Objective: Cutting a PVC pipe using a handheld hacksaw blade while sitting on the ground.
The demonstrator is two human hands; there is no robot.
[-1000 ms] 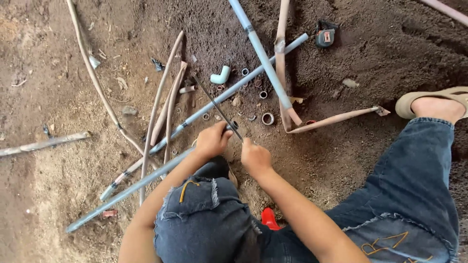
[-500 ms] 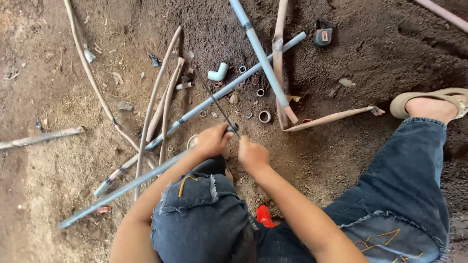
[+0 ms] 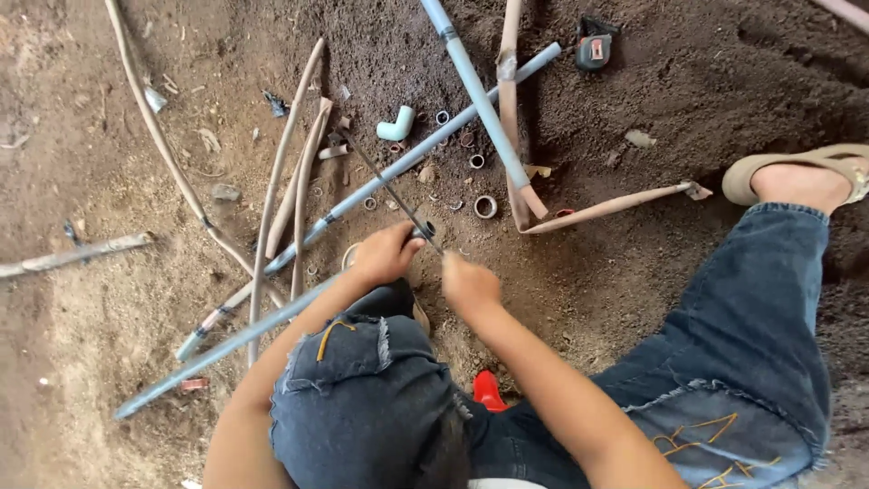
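I squat over dirt ground. My left hand (image 3: 385, 255) grips the near end of a long grey pipe (image 3: 226, 349) that runs away to the lower left. My right hand (image 3: 468, 282) is closed on the handle end of a thin dark saw blade (image 3: 389, 186). The blade lies slanted across the pipe's end, right beside my left fingers, its tip pointing up and left. Short cut pipe rings (image 3: 485, 206) lie on the soil just beyond the hands.
A second grey pipe (image 3: 407, 158), a light blue pipe (image 3: 475, 95) and bent tan pipes (image 3: 606, 206) cross ahead. A pale elbow fitting (image 3: 396, 125) and a tape measure (image 3: 593, 43) lie farther off. My sandalled foot (image 3: 797, 177) is at right, a red object (image 3: 487, 389) between my knees.
The blade has slid back and forth across the pipe end, its tip now reaching farther up-left. Both hands stay at about the same spot.
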